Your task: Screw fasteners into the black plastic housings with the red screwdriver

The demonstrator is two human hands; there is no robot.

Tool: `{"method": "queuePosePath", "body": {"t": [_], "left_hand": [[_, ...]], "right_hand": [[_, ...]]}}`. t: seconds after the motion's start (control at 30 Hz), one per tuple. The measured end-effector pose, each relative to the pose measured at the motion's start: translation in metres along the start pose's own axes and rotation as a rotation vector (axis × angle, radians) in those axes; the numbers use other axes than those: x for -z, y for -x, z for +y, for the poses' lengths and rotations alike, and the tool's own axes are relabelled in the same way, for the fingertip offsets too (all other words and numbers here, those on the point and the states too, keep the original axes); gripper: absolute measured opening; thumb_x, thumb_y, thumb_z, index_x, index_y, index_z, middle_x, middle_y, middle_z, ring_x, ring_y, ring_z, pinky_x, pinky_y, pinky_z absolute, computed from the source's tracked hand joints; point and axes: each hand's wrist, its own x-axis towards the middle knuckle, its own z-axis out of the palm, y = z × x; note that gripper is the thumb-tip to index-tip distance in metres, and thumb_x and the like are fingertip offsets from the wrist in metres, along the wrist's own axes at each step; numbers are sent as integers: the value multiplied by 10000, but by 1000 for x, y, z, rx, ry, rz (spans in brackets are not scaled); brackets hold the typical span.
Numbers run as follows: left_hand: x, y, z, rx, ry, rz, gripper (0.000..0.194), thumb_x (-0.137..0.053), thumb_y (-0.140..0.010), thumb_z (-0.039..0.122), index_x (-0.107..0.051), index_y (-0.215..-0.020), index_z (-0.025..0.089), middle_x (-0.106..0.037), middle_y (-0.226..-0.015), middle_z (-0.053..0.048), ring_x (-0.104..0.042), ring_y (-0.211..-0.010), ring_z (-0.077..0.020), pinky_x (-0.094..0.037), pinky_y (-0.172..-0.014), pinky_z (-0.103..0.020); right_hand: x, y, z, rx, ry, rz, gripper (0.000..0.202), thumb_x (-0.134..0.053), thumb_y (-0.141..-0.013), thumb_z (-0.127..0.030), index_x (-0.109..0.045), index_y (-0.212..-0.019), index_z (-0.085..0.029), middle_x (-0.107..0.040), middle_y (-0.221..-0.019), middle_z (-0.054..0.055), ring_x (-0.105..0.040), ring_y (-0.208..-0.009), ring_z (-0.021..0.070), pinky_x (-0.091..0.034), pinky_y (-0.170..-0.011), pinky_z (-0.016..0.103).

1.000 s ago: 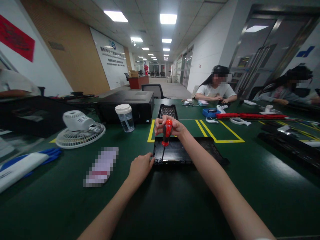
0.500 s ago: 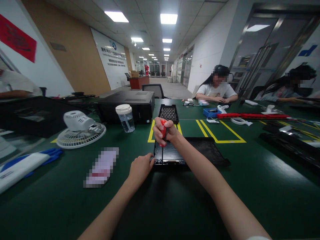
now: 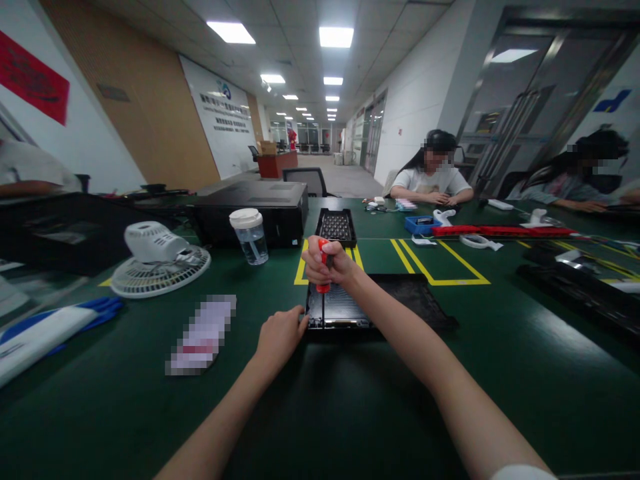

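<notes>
My right hand is closed around the red handle of a screwdriver. Its thin dark shaft points straight down, and the tip meets the near left part of a black panel that lies flat on the table. A metallic strip runs along the panel's near edge; the spot under the tip is too small to make out. At the panel's near left corner, my left hand grips the edge, thumb against the side. My right forearm crosses over the panel and hides part of it.
Beyond the panel lies a black tray of small parts. Leftward are a lidded cup, a white fan, a blurred-out flat item and a black case. A blue box sits right; co-workers sit across the table.
The screwdriver handle has turned slightly and stands more upright, and the fingers of my right hand have shifted around it. My left hand stays at the panel's corner.
</notes>
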Motion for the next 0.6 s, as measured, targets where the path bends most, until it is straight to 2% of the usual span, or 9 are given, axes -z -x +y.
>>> {"method": "queuePosePath", "body": {"t": [0.3, 0.6], "left_hand": [[-3, 0, -2, -30, 14, 37, 297, -370, -872, 394, -591, -1003, 245, -682, -839, -81, -651, -801, -225, -456, -650, -285], [0, 1, 0, 6, 6, -8, 321, -371, -875, 405, -587, -1037, 233, -681, -877, -90, -643, -837, -215, -453, -694, -277]], "right_hand": [[-12, 2, -4, -13, 98, 126, 250, -532, -735, -381, -386, -672, -188, -445, -470, -91, -324, -286, 40, -263, -304, 149], [-24, 0, -6, 32, 166, 244, 200, -545, -727, -335, -427, -683, -179, -450, -470, -97, -326, -295, 25, -251, -308, 138]]}}
